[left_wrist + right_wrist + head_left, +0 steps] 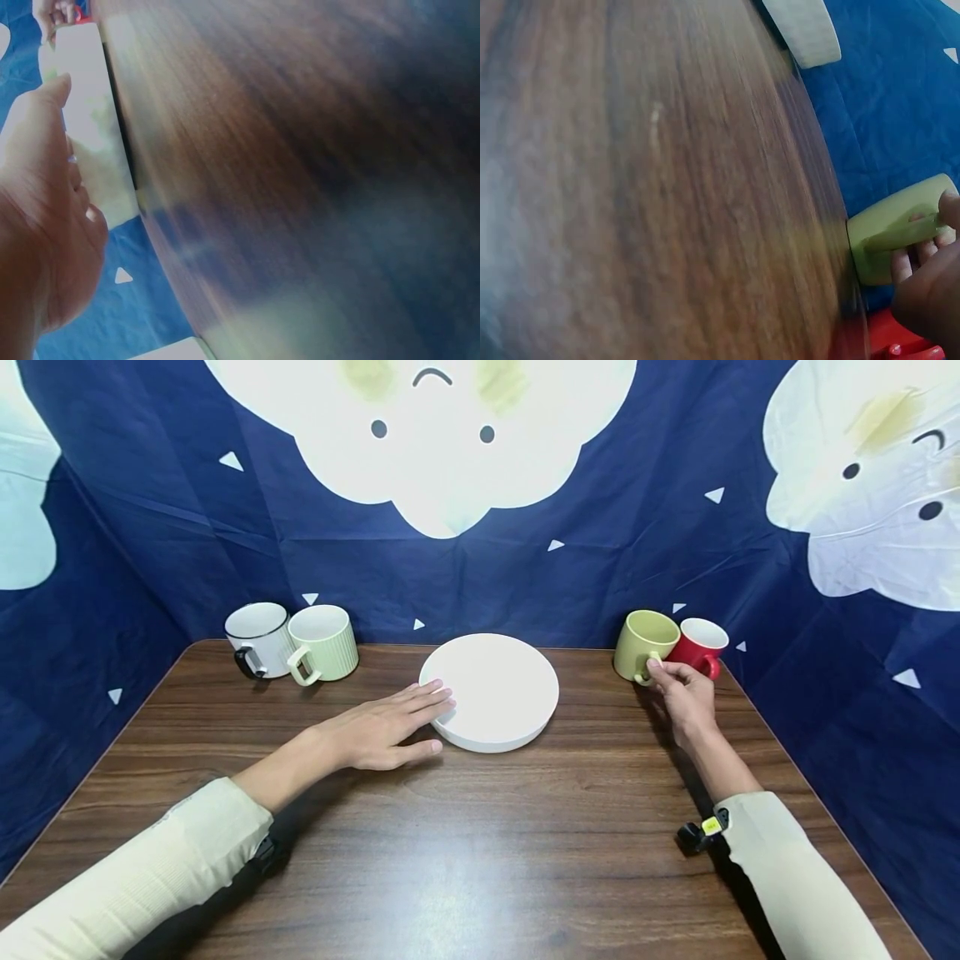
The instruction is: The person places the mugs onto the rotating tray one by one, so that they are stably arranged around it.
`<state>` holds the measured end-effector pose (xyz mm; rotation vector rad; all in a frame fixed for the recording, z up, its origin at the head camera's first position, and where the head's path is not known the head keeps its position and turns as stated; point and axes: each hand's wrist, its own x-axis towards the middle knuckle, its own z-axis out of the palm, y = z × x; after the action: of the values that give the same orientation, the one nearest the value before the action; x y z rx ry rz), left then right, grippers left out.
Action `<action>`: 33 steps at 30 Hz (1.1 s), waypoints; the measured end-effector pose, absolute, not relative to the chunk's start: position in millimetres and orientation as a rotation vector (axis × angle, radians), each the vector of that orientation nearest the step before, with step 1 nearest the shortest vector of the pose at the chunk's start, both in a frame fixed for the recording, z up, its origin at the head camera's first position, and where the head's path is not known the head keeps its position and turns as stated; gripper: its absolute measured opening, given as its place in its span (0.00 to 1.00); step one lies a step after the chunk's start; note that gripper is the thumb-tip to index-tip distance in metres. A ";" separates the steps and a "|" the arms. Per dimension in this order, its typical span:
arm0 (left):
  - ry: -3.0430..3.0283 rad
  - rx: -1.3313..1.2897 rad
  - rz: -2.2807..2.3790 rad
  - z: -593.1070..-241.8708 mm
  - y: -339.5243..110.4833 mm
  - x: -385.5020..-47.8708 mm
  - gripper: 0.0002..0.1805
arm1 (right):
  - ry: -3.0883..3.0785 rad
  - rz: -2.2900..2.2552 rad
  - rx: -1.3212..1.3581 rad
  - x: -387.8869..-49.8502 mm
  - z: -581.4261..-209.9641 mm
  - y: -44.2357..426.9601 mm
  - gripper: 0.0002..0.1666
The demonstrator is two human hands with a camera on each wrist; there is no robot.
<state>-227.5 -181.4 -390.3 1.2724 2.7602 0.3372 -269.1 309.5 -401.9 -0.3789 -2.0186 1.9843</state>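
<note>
A round white disc with a low rim point(495, 693) lies near the middle of the table's far side. My left hand point(390, 727) reaches to its left edge, fingers straight, the fingertips over the rim. At the far right, my right hand point(686, 693) pinches the handle of an olive-green mug point(636, 647), which stands upright on the table. In the right wrist view the fingers are around the handle of that green mug point(877, 229). Close beside it, partly behind the hand, is a red mug point(688, 652) with a white inside.
At the far left stand a white mug with a black handle point(270, 652) and a pale green ribbed mug point(337, 647), side by side. A dark blue cloth point(480, 577) with cloud shapes hangs behind the brown wooden table point(450, 843).
</note>
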 end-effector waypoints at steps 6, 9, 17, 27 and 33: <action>2.758 1.271 0.338 -391.0 -180.9 -227.5 0.43 | -1.958 2.109 -0.248 -270.7 -405.5 312.3 0.10; 2.758 1.263 0.336 -391.0 -181.1 -227.3 0.43 | -1.936 2.163 -0.201 -271.7 -406.7 314.4 0.11; 2.760 1.259 0.334 -390.7 -181.4 -227.1 0.43 | -2.045 2.131 -0.122 -271.3 -406.7 318.1 0.05; 2.764 1.262 0.320 -390.1 -181.1 -227.5 0.43 | -2.261 1.951 -0.091 -270.0 -403.9 314.7 0.15; 2.759 1.256 0.320 -389.5 -180.0 -227.3 0.43 | -2.338 1.893 -0.090 -268.5 -405.2 317.4 0.17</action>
<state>-227.3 -180.0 -389.5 1.2558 2.7594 0.3204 -268.5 317.4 -405.2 -0.0900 -2.3376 1.8935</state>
